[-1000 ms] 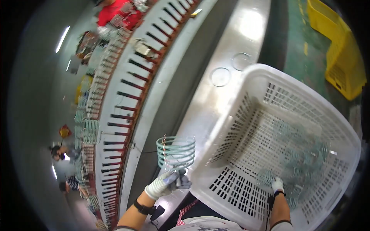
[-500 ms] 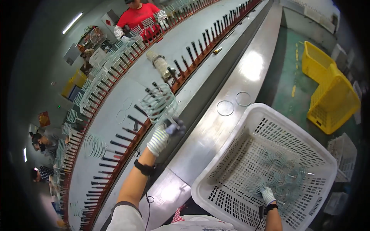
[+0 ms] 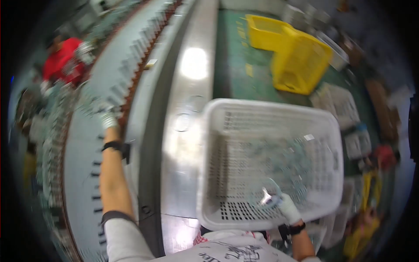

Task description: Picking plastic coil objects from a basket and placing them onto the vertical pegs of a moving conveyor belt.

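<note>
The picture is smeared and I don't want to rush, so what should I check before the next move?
1. Right hand at a coil in the white basket: ok, the coil is at its fingertips.
2. Right-hand grip firm: cannot tell, too blurred.
3. Left hand away from the basket: ok, it reaches out by the row of dark pegs.
4. Pale loops by the left hand set on a peg: cannot tell, smeared.
5. More coils in the basket: ok, a pale green cluster lies there.
6. No loose pieces on the metal ledge: not ok, two thin rings lie on it.
</note>
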The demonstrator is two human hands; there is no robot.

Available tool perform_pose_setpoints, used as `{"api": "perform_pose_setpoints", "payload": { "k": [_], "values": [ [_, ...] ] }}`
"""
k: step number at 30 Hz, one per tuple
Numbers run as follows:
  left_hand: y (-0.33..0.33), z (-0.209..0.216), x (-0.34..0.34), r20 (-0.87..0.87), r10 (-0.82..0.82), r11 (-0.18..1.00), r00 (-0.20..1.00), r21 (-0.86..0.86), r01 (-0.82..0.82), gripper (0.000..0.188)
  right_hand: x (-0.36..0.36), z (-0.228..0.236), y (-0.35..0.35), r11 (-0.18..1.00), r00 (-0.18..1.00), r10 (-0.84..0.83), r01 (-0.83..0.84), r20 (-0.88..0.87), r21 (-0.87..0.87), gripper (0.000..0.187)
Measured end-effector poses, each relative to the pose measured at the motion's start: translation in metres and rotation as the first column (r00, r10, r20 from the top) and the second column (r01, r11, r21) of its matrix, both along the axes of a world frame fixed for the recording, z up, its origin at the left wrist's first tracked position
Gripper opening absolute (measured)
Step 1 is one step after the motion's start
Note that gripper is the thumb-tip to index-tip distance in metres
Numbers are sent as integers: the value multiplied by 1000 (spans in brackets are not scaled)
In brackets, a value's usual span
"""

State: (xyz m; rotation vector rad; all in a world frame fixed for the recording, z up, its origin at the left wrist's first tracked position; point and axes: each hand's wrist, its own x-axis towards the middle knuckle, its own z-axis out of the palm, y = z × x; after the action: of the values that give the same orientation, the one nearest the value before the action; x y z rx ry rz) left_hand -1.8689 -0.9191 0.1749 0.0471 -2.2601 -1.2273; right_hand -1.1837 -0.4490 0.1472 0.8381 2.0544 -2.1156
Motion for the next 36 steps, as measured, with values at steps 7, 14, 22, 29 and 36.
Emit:
{"api": "perform_pose_setpoints", "payload": {
  "k": [7,14,22,29,36],
  "values": [
    [13,-11,91,358,30,972,933,209,-111,30,-22,9,-21,989,998,-54,56,16,-138,38],
    [208,33,420,615,-787,522,52,619,587,56,-72,20,-40,736,977,-152,12,-148,-677,57],
    [228,22,496,745,-652,618,-140,630,471,18,-99,15,-64,389,994,-17,-95,-110,-916,33],
    [158,33,473,697,-626,765,351,637,99,18,-61,-30,19,911,984,53,-118,-172,-395,32],
    [-2,-53,406,899,-215,841,382,369,-395,19,45,-61,263,743,738,-666,670,109,0,38]
  ]
}}
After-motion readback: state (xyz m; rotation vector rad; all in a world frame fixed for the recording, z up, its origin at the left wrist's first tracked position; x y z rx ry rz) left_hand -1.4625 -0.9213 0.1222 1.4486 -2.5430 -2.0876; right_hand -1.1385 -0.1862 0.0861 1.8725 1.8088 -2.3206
